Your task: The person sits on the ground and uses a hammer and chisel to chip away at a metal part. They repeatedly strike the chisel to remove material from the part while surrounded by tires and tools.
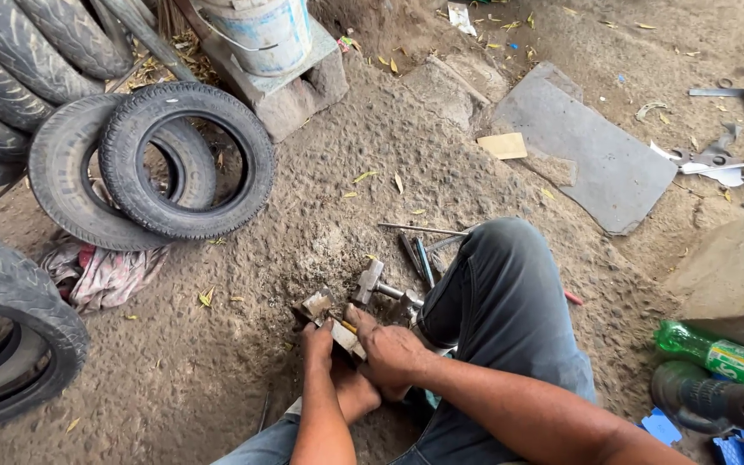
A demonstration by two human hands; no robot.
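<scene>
On dirt floor, 6 o'clock | both hands [363,349] grip block [344,336], steadying it | hammer [376,284] at 12, within reach | tyres [152,164] 10.

Hammer [378,286] lies just beyond the held block [344,334]; tyres [152,164] far left, bottle [716,351] far right.

Bare forearms, grey-blue trousers [501,319], bare foot [356,394]

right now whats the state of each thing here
left hand: gripping small block
right hand: gripping same block
block: held low over the dirt
hammer: lying on ground
tyres: two leaning together
green bottle: lying on its side
bucket: upright on a slab
</scene>
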